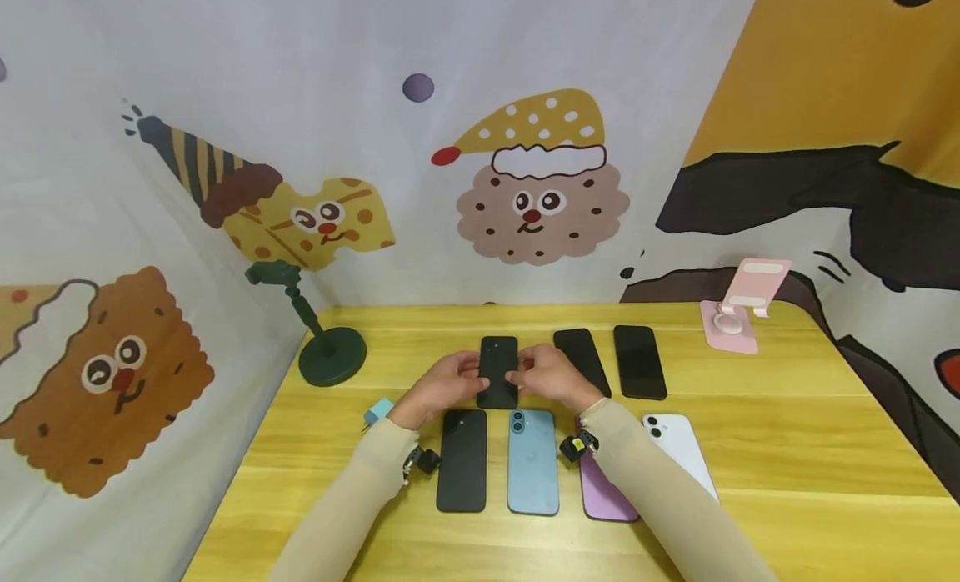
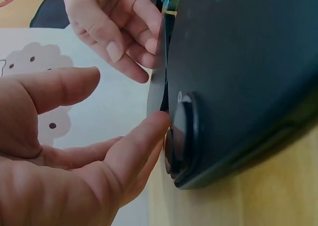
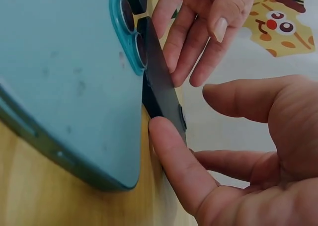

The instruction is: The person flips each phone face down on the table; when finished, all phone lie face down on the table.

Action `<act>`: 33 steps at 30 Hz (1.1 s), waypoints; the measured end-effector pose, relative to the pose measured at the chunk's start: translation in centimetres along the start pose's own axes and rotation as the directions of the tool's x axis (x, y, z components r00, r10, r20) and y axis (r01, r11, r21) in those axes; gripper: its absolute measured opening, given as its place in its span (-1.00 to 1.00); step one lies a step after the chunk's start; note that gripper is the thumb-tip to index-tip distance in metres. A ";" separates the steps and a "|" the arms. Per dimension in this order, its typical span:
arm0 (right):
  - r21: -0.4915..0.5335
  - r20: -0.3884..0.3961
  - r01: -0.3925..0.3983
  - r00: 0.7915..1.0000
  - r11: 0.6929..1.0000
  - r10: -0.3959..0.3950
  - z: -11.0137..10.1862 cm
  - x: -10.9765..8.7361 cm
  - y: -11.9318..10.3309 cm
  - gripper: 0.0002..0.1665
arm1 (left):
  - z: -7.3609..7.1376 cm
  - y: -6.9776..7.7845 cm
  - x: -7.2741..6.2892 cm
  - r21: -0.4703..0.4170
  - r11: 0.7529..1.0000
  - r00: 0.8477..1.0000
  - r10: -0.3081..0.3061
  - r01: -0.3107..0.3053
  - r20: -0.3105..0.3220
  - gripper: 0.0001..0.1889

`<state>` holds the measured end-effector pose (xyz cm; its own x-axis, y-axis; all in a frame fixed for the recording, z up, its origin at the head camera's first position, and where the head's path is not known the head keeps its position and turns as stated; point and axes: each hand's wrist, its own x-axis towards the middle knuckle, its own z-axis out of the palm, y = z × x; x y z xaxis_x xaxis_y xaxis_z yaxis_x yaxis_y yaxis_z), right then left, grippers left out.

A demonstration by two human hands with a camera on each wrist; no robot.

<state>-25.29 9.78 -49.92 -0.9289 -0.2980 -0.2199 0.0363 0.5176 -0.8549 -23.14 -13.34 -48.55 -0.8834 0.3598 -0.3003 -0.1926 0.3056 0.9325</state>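
Note:
A black phone (image 1: 498, 361) lies back up on the wooden table between both hands, its camera lenses at the far end. At its left side is my left hand (image 1: 452, 379), thumb raised and apart from the other fingers. My right hand (image 1: 551, 372) is at the opposite side, one straight fingertip right at the phone's edge in the right wrist view. Nearer to me lie another black phone (image 1: 462, 474) and a light blue phone (image 1: 533, 474), both back up. In the left wrist view, the nearer black phone (image 2: 238, 62) hides much of the one between the hands.
Two dark phones (image 1: 640, 365) (image 1: 581, 357) lie to the right at the back. A purple phone (image 1: 609, 494), partly under the right forearm, and a white phone (image 1: 686, 449) lie in front. A dark green stand (image 1: 330, 357), a small light blue object (image 1: 378, 410) and a pink stand (image 1: 731, 332) flank them.

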 end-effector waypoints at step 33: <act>-0.086 -0.188 0.103 0.975 0.991 -0.117 -8.4 -4.2 4.5 -0.40 | 6.4 2.9 3.7 0.034 0.994 0.995 0.103 -0.103 -0.007 -0.38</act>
<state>-24.35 20.10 -48.92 -0.9794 -0.2001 -0.0255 -0.0911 0.5514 -0.8292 -24.22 -5.45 -48.22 -0.9016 0.3829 -0.2013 -0.0865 0.2965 0.9511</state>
